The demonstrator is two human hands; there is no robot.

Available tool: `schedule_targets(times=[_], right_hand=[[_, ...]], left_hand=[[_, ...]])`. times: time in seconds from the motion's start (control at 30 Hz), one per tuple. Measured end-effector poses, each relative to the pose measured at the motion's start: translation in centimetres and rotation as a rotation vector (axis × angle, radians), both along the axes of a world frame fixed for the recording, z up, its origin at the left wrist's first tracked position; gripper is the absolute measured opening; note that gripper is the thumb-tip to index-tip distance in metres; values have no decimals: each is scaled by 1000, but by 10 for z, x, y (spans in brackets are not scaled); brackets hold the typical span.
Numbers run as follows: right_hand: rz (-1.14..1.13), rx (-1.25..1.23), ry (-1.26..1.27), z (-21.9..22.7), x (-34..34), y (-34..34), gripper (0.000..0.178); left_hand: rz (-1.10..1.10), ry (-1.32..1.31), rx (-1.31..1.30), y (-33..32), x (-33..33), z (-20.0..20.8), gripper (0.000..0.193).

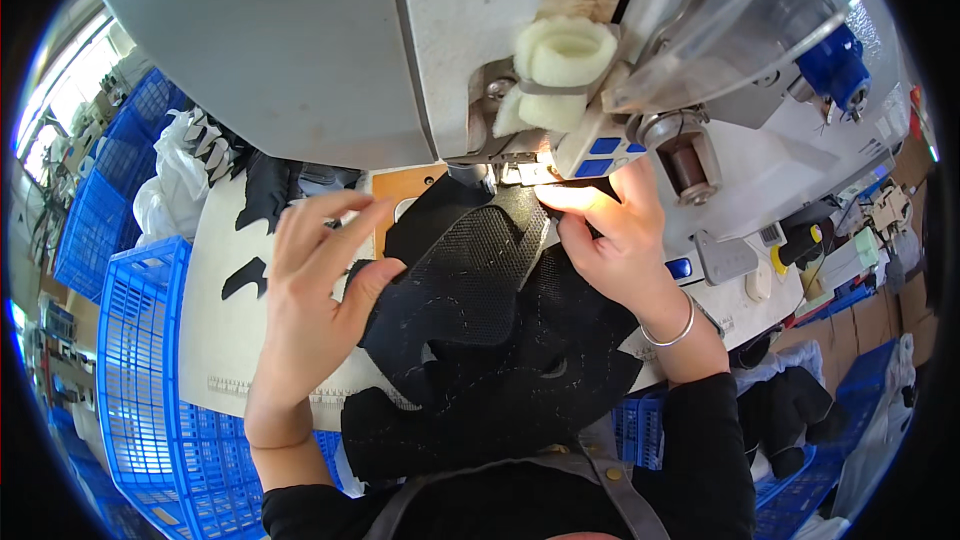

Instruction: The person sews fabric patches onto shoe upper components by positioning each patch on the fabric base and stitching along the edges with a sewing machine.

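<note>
A black fabric piece (pixel 455 265) with a perforated mesh section lies beneath the lit needle area of a sewing machine (pixel 300 50), its rear end at the presser foot (pixel 525 172). More black fabric (pixel 490 390) hangs in folds over the table's front edge toward my lap. My right hand (pixel 625 240), wearing a bracelet at the wrist, pinches the mesh piece's right edge close to the presser foot. At the fabric's left side, my left hand (pixel 322 290) is raised with thumb and fingers apart, holding nothing. Whether its thumb touches the fabric I cannot tell.
Cut black pieces (pixel 268 190) lie on the pale table (pixel 225 340) at the left. Blue crates (pixel 145 340) stand beside it. A thread bobbin (pixel 687 172) and a clear shield (pixel 740 30) sit on the machine's right. A control panel (pixel 725 258) and a white mouse (pixel 758 282) are farther right.
</note>
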State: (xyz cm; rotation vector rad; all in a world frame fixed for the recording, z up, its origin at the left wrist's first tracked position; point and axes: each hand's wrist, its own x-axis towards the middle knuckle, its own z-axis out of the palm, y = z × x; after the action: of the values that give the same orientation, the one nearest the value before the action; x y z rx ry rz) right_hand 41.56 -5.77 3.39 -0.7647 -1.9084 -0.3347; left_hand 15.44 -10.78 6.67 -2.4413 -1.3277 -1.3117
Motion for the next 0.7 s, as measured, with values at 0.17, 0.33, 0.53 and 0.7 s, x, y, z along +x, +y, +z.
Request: schedule_targets(times=[0.17,0.33,0.53,0.7], right_hand=[[-37,136,-133,3,-3,-5,35],[-72,295,-229,-3,-13,-10,21],[-78,319,-268,-6,-21,-15,18],[-125,298,-326,-6,-26,-26,20]], left_hand=[[-275,57,-20,3,-4,8,32],[-155,346,115,4,38,-3,42],[27,443,63,-2,26,2,42],[513,542,127,6,-15,4,44]])
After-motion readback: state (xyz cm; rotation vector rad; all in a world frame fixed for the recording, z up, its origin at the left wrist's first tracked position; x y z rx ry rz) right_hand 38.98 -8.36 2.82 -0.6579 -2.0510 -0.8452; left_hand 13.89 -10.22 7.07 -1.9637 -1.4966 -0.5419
